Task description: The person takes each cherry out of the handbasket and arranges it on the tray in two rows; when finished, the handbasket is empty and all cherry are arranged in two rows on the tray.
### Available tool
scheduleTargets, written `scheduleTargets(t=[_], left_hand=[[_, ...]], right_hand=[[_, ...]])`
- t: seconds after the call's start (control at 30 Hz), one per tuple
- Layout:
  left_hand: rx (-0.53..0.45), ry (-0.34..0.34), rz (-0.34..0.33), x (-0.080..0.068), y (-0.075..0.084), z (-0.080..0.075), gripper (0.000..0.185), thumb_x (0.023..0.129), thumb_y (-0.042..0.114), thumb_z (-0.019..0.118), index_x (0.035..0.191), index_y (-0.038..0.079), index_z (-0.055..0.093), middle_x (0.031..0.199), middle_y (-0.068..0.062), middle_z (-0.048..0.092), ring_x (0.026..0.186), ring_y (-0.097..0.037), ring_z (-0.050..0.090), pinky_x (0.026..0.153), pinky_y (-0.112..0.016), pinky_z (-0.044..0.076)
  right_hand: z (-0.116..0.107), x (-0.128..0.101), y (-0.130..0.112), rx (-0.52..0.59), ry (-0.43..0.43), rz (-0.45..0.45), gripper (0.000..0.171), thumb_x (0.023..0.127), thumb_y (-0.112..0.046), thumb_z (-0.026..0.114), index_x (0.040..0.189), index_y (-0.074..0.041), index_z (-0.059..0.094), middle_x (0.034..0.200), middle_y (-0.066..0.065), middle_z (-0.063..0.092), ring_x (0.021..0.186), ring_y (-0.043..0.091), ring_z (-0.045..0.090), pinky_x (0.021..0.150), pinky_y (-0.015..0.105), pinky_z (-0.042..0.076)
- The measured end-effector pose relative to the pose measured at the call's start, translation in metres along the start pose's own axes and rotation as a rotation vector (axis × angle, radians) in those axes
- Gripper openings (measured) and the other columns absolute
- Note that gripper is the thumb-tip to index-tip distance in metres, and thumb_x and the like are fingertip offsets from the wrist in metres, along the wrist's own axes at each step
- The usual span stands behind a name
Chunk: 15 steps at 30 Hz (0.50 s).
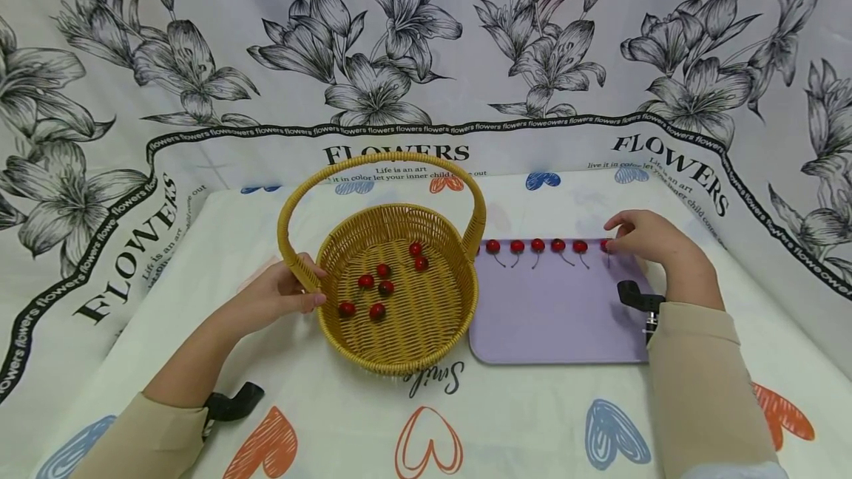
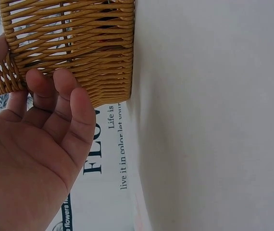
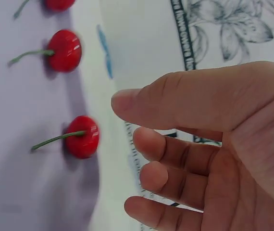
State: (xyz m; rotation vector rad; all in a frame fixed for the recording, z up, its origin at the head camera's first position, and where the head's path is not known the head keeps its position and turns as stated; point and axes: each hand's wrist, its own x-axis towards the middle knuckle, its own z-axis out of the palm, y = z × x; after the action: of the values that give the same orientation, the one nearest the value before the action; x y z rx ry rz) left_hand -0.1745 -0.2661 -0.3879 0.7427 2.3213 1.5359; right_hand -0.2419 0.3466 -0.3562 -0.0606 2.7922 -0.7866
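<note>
— How's the left hand (image 1: 276,296)?
— Forearm stretched forward, fingers (image 2: 62,84) curled in a grip.
— The right hand (image 1: 644,237)?
— Reached out farther, fingers (image 3: 149,144) loosely bent, holding nothing

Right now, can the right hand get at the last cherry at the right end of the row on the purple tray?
Probably yes. The right hand hovers open beside that cherry at the purple tray's far edge, fingers loosely curled toward it, with nothing between them.
</note>
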Motion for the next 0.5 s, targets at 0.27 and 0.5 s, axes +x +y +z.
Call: scheduleTargets(t=[0.27, 0.5], left_hand=[[-0.01, -0.004, 0.006, 0.0, 0.002, 0.0, 0.028, 0.096, 0.001, 0.07, 0.116, -0.007, 0.053, 0.091, -0.011, 0.064, 0.07, -0.023, 0.061, 0.063, -0.035, 0.054], [-0.024, -0.008, 0.01, 0.0, 0.002, 0.0, 0.028, 0.096, 0.0, 0.069, 0.116, -0.008, 0.052, 0.091, -0.011, 0.063, 0.071, -0.023, 0.06, 0.064, -0.035, 0.053]], right_hand=[[-0.015, -0.015, -0.025, -0.038, 0.097, -0.072, 0.04, 0.1, -0.028, 0.065, 0.13, -0.002, 0.058, 0.11, 0.016, 0.056, 0.102, 0.035, 0.053, 0.076, 0.045, 0.044], [-0.018, -0.026, -0.05, -0.037, 0.172, -0.151, 0.04, 0.102, -0.034, 0.064, 0.128, -0.004, 0.061, 0.109, 0.012, 0.059, 0.099, 0.032, 0.055, 0.077, 0.045, 0.042]])
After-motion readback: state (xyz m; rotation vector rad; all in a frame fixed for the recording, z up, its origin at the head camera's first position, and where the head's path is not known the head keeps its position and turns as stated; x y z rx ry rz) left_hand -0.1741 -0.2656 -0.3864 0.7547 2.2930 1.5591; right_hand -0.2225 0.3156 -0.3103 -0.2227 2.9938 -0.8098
